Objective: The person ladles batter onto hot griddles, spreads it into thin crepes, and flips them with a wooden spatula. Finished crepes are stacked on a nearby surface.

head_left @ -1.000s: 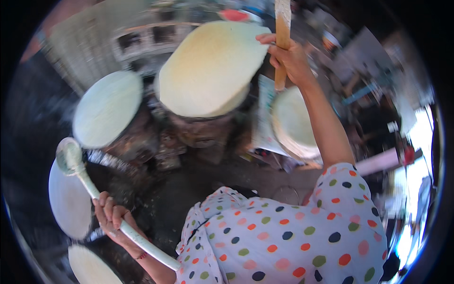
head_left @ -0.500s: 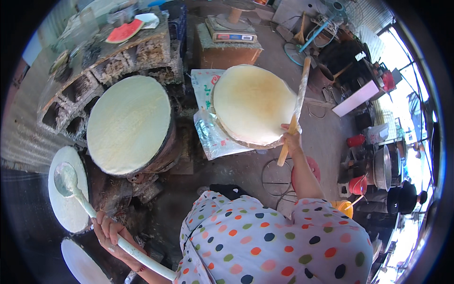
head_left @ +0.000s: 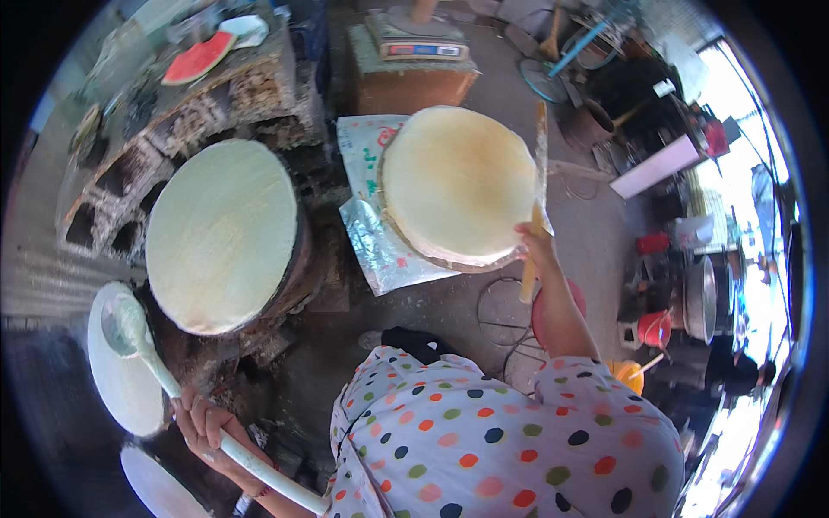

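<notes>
A thin, round, pale sheet of dough (head_left: 458,186), browned in the middle, lay flat on a stack of similar rounds to the right of centre. One second earlier it had been stretched out in the air above a griddle, its edge pinched by the right hand (head_left: 541,248). Half a second ago it was already down; since then the view had shifted only a little. The right hand's fingers were curled around a flat wooden stick (head_left: 541,164), fingertips at the sheet's right edge; whether they pinched it could not be told. The left hand (head_left: 207,429) kept its fingers closed around the long pale handle of a ladle (head_left: 158,369), whose bowl hung in front of a pale disc (head_left: 129,401) at the far left.

Under the stack spread a printed plastic bag (head_left: 371,250). Left of it stood a large round griddle (head_left: 300,246) covered by a pale layer. Behind were a block ledge (head_left: 177,129) with a watermelon slice (head_left: 199,59) and a scale (head_left: 423,49) on a box (head_left: 410,95). On the floor below the stack, a wire stand (head_left: 501,326) and a red round object (head_left: 567,304) crowded the right forearm.
</notes>
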### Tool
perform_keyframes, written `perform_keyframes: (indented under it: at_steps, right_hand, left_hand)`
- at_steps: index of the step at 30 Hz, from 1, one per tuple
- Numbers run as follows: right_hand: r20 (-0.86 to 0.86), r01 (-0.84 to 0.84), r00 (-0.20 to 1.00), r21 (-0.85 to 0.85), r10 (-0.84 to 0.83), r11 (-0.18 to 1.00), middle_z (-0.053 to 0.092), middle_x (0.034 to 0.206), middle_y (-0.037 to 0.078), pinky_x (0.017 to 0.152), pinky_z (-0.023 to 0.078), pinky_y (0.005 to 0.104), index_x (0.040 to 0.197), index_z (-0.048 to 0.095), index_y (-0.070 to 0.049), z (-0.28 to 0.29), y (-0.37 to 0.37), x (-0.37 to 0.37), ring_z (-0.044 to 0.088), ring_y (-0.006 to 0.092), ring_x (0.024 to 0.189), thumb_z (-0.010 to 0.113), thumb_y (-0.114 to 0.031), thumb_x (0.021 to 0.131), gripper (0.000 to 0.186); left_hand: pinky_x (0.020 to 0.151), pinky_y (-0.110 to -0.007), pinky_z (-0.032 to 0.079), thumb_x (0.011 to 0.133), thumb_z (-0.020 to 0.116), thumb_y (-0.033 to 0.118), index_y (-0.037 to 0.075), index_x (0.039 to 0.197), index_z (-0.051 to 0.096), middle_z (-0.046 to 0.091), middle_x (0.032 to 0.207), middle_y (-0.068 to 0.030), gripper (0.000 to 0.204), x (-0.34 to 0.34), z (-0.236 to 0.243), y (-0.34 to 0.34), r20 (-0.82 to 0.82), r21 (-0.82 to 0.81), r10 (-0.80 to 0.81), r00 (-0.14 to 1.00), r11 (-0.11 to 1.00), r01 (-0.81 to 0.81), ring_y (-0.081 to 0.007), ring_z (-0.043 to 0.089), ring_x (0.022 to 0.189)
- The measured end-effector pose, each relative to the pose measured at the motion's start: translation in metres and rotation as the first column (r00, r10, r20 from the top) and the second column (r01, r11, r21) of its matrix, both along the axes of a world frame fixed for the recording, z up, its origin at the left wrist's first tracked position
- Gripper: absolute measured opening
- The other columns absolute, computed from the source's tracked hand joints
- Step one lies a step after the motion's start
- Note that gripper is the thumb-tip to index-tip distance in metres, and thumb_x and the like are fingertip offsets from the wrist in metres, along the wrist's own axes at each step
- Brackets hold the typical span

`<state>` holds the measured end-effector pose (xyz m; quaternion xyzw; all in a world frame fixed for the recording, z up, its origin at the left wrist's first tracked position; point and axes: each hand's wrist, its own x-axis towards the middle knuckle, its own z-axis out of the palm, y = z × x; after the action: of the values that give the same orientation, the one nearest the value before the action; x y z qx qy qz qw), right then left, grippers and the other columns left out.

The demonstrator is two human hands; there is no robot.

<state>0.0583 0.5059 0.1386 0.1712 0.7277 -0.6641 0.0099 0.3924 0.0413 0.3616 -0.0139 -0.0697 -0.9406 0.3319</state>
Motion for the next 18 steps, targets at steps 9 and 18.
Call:
perform_keyframes:
  at_steps: [9, 18]
  right_hand:
    - [-0.097, -0.203, 0.97, 0.18, 0.223, 0.962, 0.047, 0.068, -0.002, 0.041, 0.038, 0.0234, 0.124, 0.059, -0.012, 0.047, -0.042, -0.037, 0.047, 0.0094, 0.052, 0.05, -0.027, 0.093, 0.035]
    - [-0.079, -0.935, -0.274, 0.256, 0.958, -0.246, 0.045, 0.064, 0.0, 0.038, 0.035, 0.0205, 0.129, 0.049, -0.013, 0.14, -0.309, 0.417, 0.043, 0.0063, 0.047, 0.04, -0.019, 0.1, 0.031]
  left_hand:
    - [0.037, -0.015, 0.031, 0.094, 0.052, 0.011, 0.012, 0.112, 0.043, 0.041, 0.075, 0.0021, 0.02, 0.082, -0.008, 0.045, 0.306, -0.059, 0.344, 0.888, 0.937, -0.343, -0.002, 0.036, 0.051]
    - [0.039, -0.013, 0.031, 0.095, 0.05, 0.011, 0.009, 0.125, 0.039, 0.043, 0.081, 0.0016, 0.031, 0.353, -0.048, 0.222, 0.393, 0.067, 0.822, 0.413, 0.422, -0.904, -0.0007, 0.035, 0.056]
